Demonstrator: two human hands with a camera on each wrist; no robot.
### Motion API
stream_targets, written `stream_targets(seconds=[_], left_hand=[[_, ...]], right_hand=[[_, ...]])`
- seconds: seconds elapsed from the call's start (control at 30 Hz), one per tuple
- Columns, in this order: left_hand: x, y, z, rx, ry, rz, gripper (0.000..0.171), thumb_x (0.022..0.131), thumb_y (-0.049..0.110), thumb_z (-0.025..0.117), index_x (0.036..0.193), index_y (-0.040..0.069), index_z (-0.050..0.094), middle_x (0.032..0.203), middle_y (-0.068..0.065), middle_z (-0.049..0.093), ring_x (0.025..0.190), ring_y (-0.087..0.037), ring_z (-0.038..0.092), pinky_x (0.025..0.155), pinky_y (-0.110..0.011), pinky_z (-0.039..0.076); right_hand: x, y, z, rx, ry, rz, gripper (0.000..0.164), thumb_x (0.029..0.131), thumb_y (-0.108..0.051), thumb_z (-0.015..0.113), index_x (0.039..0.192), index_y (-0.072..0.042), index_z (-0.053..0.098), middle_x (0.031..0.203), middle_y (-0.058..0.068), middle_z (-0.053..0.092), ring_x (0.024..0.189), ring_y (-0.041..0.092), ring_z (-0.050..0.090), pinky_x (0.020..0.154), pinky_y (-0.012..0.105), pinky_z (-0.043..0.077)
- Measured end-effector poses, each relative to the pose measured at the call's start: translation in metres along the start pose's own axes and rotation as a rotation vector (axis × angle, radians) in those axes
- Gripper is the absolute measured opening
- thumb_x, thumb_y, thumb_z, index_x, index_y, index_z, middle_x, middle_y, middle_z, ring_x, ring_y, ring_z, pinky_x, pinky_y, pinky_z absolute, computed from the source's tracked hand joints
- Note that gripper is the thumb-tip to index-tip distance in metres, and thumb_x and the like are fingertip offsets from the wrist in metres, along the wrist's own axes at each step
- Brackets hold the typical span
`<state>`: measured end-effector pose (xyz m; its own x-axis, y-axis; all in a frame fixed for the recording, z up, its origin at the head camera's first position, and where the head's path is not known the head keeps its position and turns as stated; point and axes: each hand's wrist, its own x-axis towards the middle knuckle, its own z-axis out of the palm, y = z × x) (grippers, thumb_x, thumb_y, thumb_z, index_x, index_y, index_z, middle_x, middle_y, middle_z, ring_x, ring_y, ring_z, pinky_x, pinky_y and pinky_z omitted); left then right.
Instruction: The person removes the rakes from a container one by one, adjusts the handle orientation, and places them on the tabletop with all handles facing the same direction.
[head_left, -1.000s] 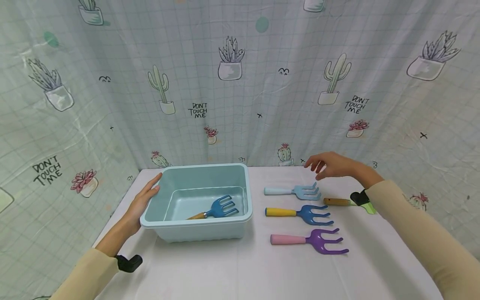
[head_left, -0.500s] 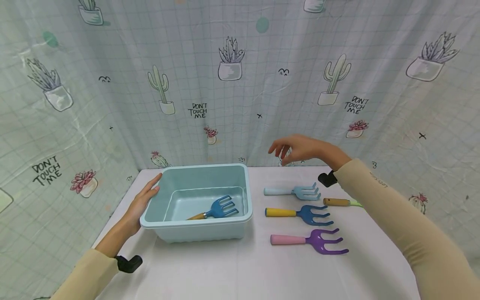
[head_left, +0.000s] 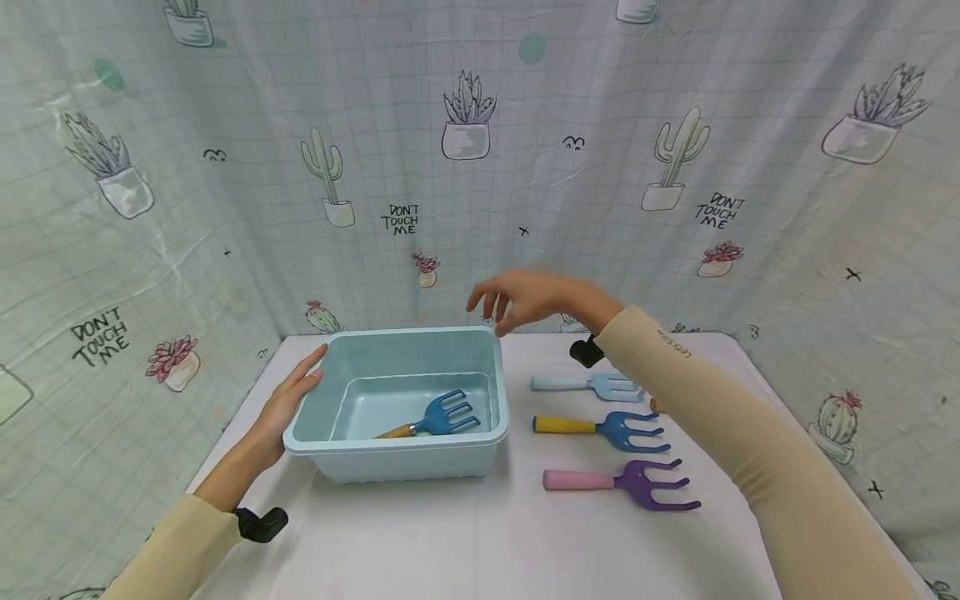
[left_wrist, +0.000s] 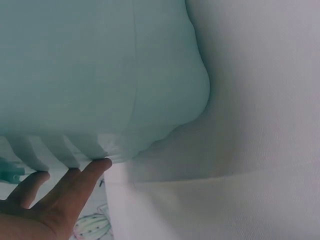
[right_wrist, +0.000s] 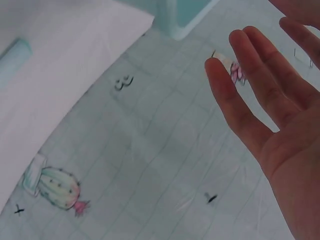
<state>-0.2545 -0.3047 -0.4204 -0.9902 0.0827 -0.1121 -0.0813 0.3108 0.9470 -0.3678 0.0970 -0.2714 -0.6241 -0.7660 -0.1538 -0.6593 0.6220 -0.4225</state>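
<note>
A pale blue plastic tub [head_left: 408, 462] stands on the table in the head view. Against its left side rests my left hand [head_left: 281, 408], its fingers extended; the left wrist view shows the fingertips [left_wrist: 102, 164] touching the tub wall. Inside the tub lies a blue hand rake [head_left: 438, 417] with a wooden handle. My right hand [head_left: 525, 298] hovers empty near the tub's far right corner, fingers loosely bent. The right wrist view shows this right hand [right_wrist: 285, 110] with spread fingers and nothing in them.
Right of the tub lie a light blue hand rake [head_left: 592, 383], a blue one with a yellow handle [head_left: 566, 425] and a purple one with a pink handle [head_left: 581, 480]. My right sleeve [head_left: 720, 417] mostly covers another wooden-handled tool [head_left: 657, 406]. A patterned curtain [head_left: 465, 208] hangs behind.
My right hand has moved left, from above the right-hand tools to the tub's far right corner. The left hand stays against the tub, and the tools lie as before.
</note>
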Motion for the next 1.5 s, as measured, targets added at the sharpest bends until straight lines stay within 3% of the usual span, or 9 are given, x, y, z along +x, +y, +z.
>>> stream_targets(seconds=[0.23, 0.6, 0.83, 1.07, 1.17, 1.33, 1.5], left_hand=[[0.000, -0.001, 0.000, -0.008, 0.003, -0.001, 0.063, 0.111, 0.052, 0.033, 0.166, 0.040, 0.006, 0.176, 0.000, -0.005, 0.162, -0.042, 0.004, 0.122, -0.071, 0.019], [0.002, -0.001, -0.001, -0.010, 0.009, 0.008, 0.063, 0.111, 0.052, 0.033, 0.166, 0.040, 0.007, 0.176, -0.003, -0.003, 0.161, -0.044, 0.007, 0.121, -0.070, 0.023], [0.002, -0.001, 0.002, -0.008, 0.009, -0.008, 0.062, 0.111, 0.050, 0.032, 0.166, 0.040, 0.006, 0.176, -0.001, -0.004, 0.161, -0.044, 0.004, 0.121, -0.072, 0.020], [0.004, 0.000, 0.001, -0.010, 0.011, -0.011, 0.060, 0.112, 0.047, 0.031, 0.166, 0.041, 0.005, 0.177, -0.001, -0.005, 0.161, -0.044, 0.005, 0.120, -0.071, 0.022], [0.004, 0.000, 0.000, -0.014, 0.008, -0.015, 0.061, 0.112, 0.048, 0.032, 0.166, 0.041, 0.005, 0.177, -0.002, -0.005, 0.161, -0.044, 0.006, 0.120, -0.070, 0.024], [0.002, -0.002, 0.000, -0.021, 0.007, -0.021, 0.062, 0.111, 0.050, 0.033, 0.166, 0.041, 0.007, 0.176, -0.002, -0.005, 0.161, -0.044, 0.006, 0.120, -0.070, 0.024], [0.001, -0.002, -0.001, -0.012, 0.013, -0.017, 0.062, 0.111, 0.051, 0.034, 0.166, 0.041, 0.008, 0.177, -0.003, -0.005, 0.161, -0.045, 0.005, 0.119, -0.070, 0.024]], right_hand=[[0.037, -0.028, 0.011, 0.000, -0.063, -0.032, 0.052, 0.090, -0.018, 0.076, 0.139, -0.024, 0.060, 0.131, 0.007, 0.068, 0.118, 0.022, 0.068, 0.098, 0.042, 0.058], [0.090, -0.051, 0.042, 0.121, -0.200, -0.072, 0.048, 0.090, -0.013, 0.076, 0.136, -0.020, 0.064, 0.135, 0.007, 0.067, 0.118, 0.019, 0.068, 0.089, 0.036, 0.061], [0.115, -0.050, 0.065, 0.174, -0.286, -0.042, 0.047, 0.091, -0.010, 0.075, 0.136, -0.018, 0.064, 0.136, 0.010, 0.066, 0.119, 0.022, 0.067, 0.098, 0.047, 0.059], [0.132, -0.045, 0.088, 0.195, -0.383, -0.005, 0.051, 0.090, -0.010, 0.074, 0.140, -0.014, 0.062, 0.145, 0.018, 0.061, 0.127, 0.026, 0.060, 0.111, 0.062, 0.046], [0.135, -0.042, 0.098, 0.219, -0.429, 0.049, 0.056, 0.090, -0.011, 0.074, 0.144, -0.011, 0.059, 0.150, 0.020, 0.056, 0.134, 0.030, 0.056, 0.114, 0.066, 0.041], [0.138, -0.038, 0.112, 0.124, -0.500, 0.170, 0.056, 0.089, -0.022, 0.080, 0.142, -0.022, 0.062, 0.149, 0.008, 0.057, 0.135, 0.026, 0.054, 0.116, 0.062, 0.041], [0.138, -0.034, 0.120, 0.056, -0.541, 0.185, 0.055, 0.087, -0.030, 0.082, 0.140, -0.028, 0.065, 0.141, 0.003, 0.059, 0.128, 0.021, 0.058, 0.112, 0.059, 0.046]])
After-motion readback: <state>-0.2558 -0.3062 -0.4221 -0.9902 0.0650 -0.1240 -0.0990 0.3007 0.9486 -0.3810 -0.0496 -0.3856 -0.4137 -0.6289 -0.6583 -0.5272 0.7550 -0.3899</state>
